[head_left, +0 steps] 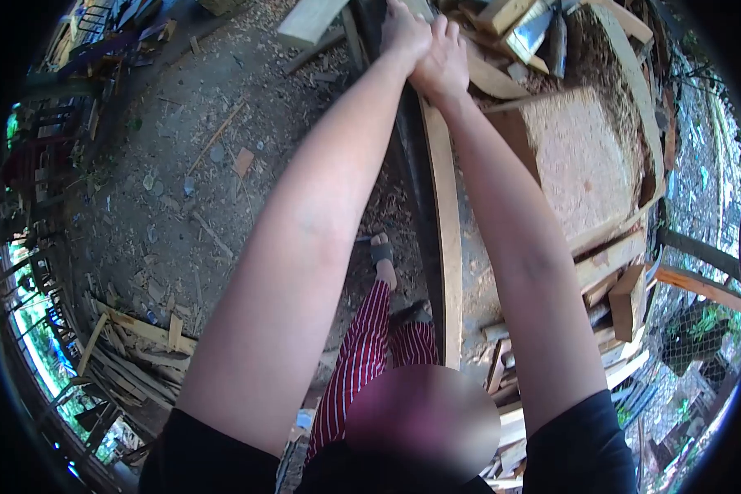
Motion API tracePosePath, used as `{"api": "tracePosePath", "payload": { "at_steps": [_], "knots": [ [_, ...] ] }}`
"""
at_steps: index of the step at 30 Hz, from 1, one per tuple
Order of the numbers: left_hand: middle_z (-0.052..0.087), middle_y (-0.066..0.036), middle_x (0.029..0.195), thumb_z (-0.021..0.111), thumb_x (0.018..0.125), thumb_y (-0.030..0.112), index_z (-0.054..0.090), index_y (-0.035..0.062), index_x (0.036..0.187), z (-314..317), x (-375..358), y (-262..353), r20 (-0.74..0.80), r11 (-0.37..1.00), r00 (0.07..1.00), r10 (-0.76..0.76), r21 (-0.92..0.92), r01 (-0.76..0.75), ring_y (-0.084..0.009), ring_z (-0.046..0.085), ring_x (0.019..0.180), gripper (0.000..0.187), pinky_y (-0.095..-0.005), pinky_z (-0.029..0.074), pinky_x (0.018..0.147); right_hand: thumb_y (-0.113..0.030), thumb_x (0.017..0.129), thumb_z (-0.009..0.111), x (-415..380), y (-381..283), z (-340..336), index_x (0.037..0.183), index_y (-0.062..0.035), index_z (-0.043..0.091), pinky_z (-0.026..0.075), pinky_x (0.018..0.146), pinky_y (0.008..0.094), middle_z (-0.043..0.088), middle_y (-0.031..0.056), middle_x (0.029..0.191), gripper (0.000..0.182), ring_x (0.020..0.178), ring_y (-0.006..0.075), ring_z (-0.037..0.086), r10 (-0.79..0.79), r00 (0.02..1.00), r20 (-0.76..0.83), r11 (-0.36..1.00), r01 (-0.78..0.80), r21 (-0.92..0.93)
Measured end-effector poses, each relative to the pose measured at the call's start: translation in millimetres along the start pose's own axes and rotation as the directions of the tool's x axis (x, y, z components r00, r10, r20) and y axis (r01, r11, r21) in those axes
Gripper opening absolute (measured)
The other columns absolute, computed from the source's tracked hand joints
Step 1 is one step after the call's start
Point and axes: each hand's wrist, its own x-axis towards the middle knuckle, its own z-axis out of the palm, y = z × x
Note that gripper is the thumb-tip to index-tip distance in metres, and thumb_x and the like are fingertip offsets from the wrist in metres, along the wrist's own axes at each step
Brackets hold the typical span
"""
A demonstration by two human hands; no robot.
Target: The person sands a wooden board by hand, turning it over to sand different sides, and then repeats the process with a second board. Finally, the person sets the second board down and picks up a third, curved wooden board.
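Running beneath fingers (453,34), pale wooden plank (449,247)

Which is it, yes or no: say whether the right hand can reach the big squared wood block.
Probably yes: the big squared wood block lies near the right hand, and its broad pale face looks uncovered.

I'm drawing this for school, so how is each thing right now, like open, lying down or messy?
Left hand: close against the right; grip unclear.
Right hand: bent at the wrist; grip unclear.
Long pale board: lying lengthwise.
Big wood block: resting right of the board.
Ground: littered with wood bits.
Sandal: worn on a foot.
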Motion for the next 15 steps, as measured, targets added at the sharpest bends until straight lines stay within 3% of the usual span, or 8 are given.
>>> {"api": "tracePosePath", "payload": {
  "at_steps": [4,6,7,9,10,13,15],
  "knots": [
    [0.043,-0.03,0.137,0.044,0.093,0.023,0.016,-0.0007,0.147,-3,-39,0,0.068,0.991,0.994,-0.091,-0.09,0.096,-0.0397,0.044,0.127,0.065,-0.0424,0.036,0.106,-0.034,0.083,0.055,-27,4,-4,0.122,-0.0069,0.051,0.042,0.084,0.0442,0.049,0.0164,0.111,0.048,0.105,0.0353,0.047,-0.061,0.998,-0.031,0.998,0.062,0.029],
    [0.045,-0.03,0.135,0.046,0.091,0.024,0.02,-0.0002,0.146,24,-57,-38,-0.119,0.99,0.984,0.131,-0.029,-0.135,-0.0398,0.045,0.126,0.066,-0.0425,0.037,0.105,-0.027,0.082,0.056,-63,-3,-23,0.118,-0.0072,0.054,0.041,0.085,0.0416,0.048,0.0162,0.114,0.041,0.108,0.0328,0.046,0.002,0.999,0.037,0.995,-0.006,0.097],
    [0.039,-0.025,0.142,0.05,0.09,0.016,0.019,-0.0032,0.144,2,-96,-14,-0.029,0.987,0.998,0.048,-0.152,-0.052,-0.0388,0.042,0.128,0.065,-0.0424,0.035,0.107,-0.027,0.082,0.055,-85,-3,-24,0.116,-0.0055,0.053,0.041,0.084,0.0436,0.048,0.0172,0.112,0.041,0.105,0.0342,0.046,0.036,0.998,0.042,0.992,-0.041,0.123],
    [0.037,-0.026,0.143,0.048,0.092,0.014,0.015,-0.003,0.146,4,-148,-19,-0.033,0.977,0.994,0.103,-0.186,-0.107,-0.0373,0.039,0.131,0.066,-0.0411,0.033,0.109,-0.026,0.081,0.054,-134,-3,-39,0.115,-0.0037,0.052,0.041,0.084,0.0449,0.049,0.0183,0.11,0.041,0.101,0.0354,0.047,-0.051,0.996,-0.071,0.992,0.059,0.114],
    [0.036,-0.027,0.144,0.047,0.092,0.014,0.013,-0.0034,0.147,5,-175,-23,-0.018,0.974,0.994,0.108,-0.199,-0.11,-0.0376,0.039,0.131,0.066,-0.0407,0.032,0.109,-0.026,0.082,0.053,-157,-7,-53,0.116,-0.0039,0.052,0.041,0.084,0.0447,0.049,0.019,0.111,0.041,0.102,0.0349,0.047,0.015,0.998,0.059,0.989,-0.023,0.149],
    [0.034,-0.03,0.142,0.046,0.095,0.014,0.009,-0.0013,0.148,6,-257,-34,-0.01,0.957,0.986,0.168,-0.239,-0.166,-0.041,0.039,0.13,0.067,-0.0428,0.033,0.107,-0.026,0.082,0.054,-228,-20,-90,0.124,-0.0053,0.047,0.042,0.085,0.0435,0.049,0.0191,0.116,0.047,0.103,0.0329,0.048,0.059,0.978,0.2,0.998,-0.062,0.008],
    [0.035,-0.03,0.141,0.044,0.095,0.012,0.008,0.0006,0.149,0,-317,-34,0.021,0.957,0.991,0.135,-0.261,-0.125,-0.0416,0.04,0.129,0.066,-0.0436,0.034,0.107,-0.026,0.082,0.053,-281,-24,-101,0.127,-0.0058,0.045,0.042,0.086,0.0426,0.047,0.0207,0.122,0.051,0.107,0.0334,0.048,0.074,0.98,0.186,0.997,-0.066,-0.048]
  ]
}}
